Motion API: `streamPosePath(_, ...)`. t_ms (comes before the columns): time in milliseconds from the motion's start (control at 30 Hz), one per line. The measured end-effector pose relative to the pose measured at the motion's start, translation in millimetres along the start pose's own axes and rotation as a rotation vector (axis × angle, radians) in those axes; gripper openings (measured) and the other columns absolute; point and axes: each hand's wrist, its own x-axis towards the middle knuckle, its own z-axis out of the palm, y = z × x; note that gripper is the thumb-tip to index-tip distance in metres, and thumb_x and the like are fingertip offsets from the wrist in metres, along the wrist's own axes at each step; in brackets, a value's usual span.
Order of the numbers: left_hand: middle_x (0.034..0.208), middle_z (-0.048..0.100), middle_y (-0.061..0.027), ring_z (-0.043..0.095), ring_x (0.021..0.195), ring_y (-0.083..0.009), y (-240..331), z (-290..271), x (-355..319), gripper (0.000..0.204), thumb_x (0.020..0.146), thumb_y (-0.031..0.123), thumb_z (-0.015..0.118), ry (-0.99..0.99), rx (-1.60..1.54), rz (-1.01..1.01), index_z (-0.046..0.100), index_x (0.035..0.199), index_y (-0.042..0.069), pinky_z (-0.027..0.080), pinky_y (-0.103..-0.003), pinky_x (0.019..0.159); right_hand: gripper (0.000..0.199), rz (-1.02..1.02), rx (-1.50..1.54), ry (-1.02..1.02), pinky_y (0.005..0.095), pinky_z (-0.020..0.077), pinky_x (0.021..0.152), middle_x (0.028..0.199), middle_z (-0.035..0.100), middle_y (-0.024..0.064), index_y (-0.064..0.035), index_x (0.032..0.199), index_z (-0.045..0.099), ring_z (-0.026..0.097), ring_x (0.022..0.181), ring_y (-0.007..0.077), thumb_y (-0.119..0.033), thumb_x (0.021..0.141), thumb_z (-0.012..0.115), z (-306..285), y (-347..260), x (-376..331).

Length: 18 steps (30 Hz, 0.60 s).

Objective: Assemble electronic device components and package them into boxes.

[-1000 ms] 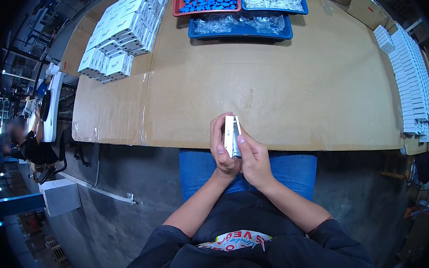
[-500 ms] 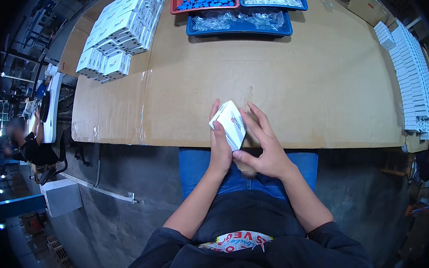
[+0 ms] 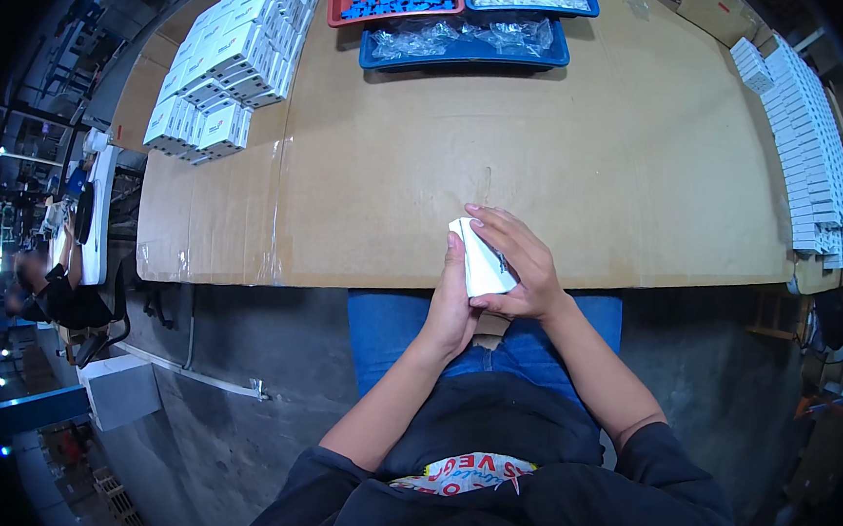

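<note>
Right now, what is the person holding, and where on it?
A small white box, held in both hands: the left hand along its left side, the right hand over its right side and top.

The small white box (image 3: 481,258), edge-on a second ago, now shows its broad face. The right hand (image 3: 519,265) has spread its fingers over it, at the desk (image 3: 546,154) edge.

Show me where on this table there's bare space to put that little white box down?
The wide cardboard-covered middle of the table is bare, between the blue trays, the left stack of white boxes and the right rows of boxes. Those edges are crowded. Both hands hold the white box.
</note>
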Motion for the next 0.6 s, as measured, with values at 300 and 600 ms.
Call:
streamPosePath(300,0.132,0.063,-0.0062,0.062,0.12,-0.0162,-4,-15,7,0.068,0.11,0.065,0.033,0.023,0.001,-0.056,0.046,0.151,0.011,0.053,-0.035,0.1,0.091,0.203,0.213,0.094,0.0466,0.0483,0.112,0.142,0.062,0.0264,0.0081,0.142,0.057,0.062,0.132,0.0404,-0.064,0.089,0.072,18,5,-16)
streamPosePath(600,0.139,0.052,-0.012,0.056,0.128,-0.0213,-5,-22,16,0.067,0.105,0.025,0.063,-0.021,0.54,0.45,0.032,0.158,-0.004,0.044,-0.037,0.111,0.073,0.604,0.71,0.21,0.0405,0.0295,0.125,0.158,0.047,0.0218,0.0085,0.15,0.049,0.042,0.15,0.0315,-0.053,0.113,0.033,16,-19,0)
